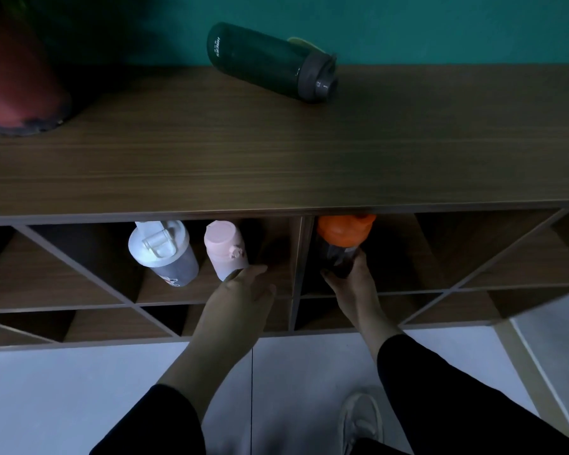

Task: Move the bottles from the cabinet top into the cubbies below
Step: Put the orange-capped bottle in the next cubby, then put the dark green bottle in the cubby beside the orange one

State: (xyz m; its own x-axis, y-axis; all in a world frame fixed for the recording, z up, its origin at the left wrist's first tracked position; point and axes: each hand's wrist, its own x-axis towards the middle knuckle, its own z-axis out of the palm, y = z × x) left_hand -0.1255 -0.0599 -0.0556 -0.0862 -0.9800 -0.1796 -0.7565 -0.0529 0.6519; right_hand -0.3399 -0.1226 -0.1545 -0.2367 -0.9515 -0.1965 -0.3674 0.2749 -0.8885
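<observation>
The right hand (349,277) grips a dark bottle with an orange lid (342,239) inside the cubby right of the divider. The left hand (243,287), fingers loose, touches the pink bottle (225,249) beside a white-lidded shaker (163,251). On the cabinet top (276,159) lies a green bottle (270,62), its white lettering too small to read.

Setting reads as a domestic room, likely a living or entry area. Evidence: a long wood-grain cabinet top (276,152) against a teal painted wall (440,24), with open cubbies (79,267) below split by diagonal dividers, and pale floor tiles (63,389) underneath. Household drinkware supports this: a dark green sports bottle (263,60) lying on its side on top, a white-lidded shaker (163,254) and a pink bottle (225,249) upright in one cubby.
</observation>
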